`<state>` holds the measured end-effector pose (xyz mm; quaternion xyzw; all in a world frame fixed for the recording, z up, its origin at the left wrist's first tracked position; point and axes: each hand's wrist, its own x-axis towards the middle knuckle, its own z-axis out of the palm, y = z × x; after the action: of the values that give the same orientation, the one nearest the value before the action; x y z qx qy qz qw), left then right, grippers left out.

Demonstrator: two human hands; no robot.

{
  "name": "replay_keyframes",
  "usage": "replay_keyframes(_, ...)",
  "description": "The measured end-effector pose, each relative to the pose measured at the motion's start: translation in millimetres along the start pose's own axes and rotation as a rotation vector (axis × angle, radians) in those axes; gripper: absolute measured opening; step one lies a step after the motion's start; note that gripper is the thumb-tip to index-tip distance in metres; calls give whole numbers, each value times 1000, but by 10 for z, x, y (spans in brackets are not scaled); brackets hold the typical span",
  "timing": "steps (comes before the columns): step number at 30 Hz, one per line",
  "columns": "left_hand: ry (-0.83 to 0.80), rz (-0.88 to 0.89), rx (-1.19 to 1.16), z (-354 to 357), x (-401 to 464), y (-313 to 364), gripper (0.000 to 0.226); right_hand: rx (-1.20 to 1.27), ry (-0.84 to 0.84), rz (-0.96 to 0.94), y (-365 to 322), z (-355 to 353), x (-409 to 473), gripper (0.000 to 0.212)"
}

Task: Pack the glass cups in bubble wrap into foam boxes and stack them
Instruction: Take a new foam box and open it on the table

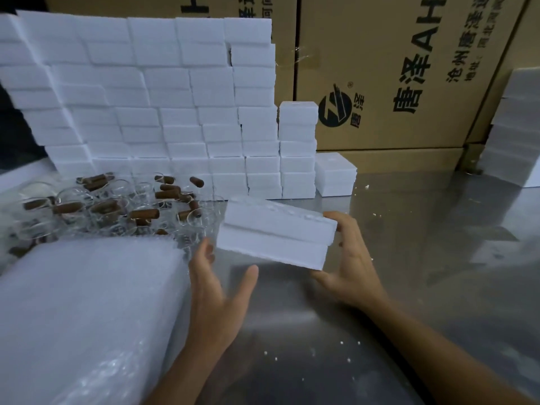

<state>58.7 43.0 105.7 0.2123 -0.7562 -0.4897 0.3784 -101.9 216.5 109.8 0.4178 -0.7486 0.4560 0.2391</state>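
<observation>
- Right hand at the right end of a closed foam box, fingers curled round its far right edge, thumb reaching under its lower right corner; gripping it.
- Left hand just below and left of the same box, palm up, fingers relaxed and spread, thumb pointing toward the box's underside; whether the fingertips touch its left end, cannot tell.
- Foam box tilted, lifted clear of the steel table, lid seam running along its long side, between the two hands.
- Immediately left of the left hand, a thick stack of bubble wrap, filling the lower left corner.
- Beyond the stack, a heap of glass cups with brown wooden handles, lying jumbled on clear wrap.
- Behind the cups, a tall wall of stacked foam boxes, stepping down at its right end to a shorter column and a low pair of boxes.
- More white foam boxes piled at the far right edge.
- Printed cardboard cartons at the back.
- White foam crumbs scattered on the table.
</observation>
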Motion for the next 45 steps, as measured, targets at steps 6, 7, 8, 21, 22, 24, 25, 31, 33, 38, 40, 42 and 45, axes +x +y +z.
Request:
replay_keyframes(6, 35, -11, -149, -35, -14, 109, 57, 104, -140, 14, -19, 54, -73, 84)
replay_keyframes(7, 45, -16, -153, -40, -10, 111, 48, 117, -148, 41, -50, 74, -84, 85)
replay_keyframes(8, 61, -25, -156, -48, -3, 105, 41, 133, -149, 58, -76, 89, -89, 85)
replay_keyframes(21, 198, -128, -35, -78, 52, 66, 11, 335, -363, 329, -187, 11, -128, 78)
replay_keyframes(22, 182, -132, -32, -77, 51, 56, 12, 336, -351, 352, -194, 5, -120, 75)
replay_keyframes(24, 142, -133, -47, -72, 57, 24, 10, 352, -353, 385, -201, 0, -108, 73)
replay_keyframes(25, 108, -140, -64, -80, 63, 14, 7, 375, -359, 399, -202, -2, -103, 73)
replay_keyframes(31, -165, -264, -271, -192, 73, 60, 18, 541, -379, 526, -105, -38, -38, 72)
replay_keyframes(33, -139, -244, -162, -166, 68, 51, 17, 532, -393, 569, -94, -43, -19, 71)
replay_keyframes(38, 16, -185, 39, -85, 49, 42, 16, 359, -305, 602, -82, -20, 8, 34)
replay_keyframes(40, 64, -185, 71, -90, 53, 30, 17, 335, -268, 621, -94, -17, 10, 25)
replay_keyframes(42, 101, -192, 106, -92, 62, 9, 19, 322, -264, 629, -117, -17, 6, 20)
replay_keyframes(45, 134, -185, 102, -95, 83, -11, 17, 313, -244, 650, -138, -18, -3, 18)
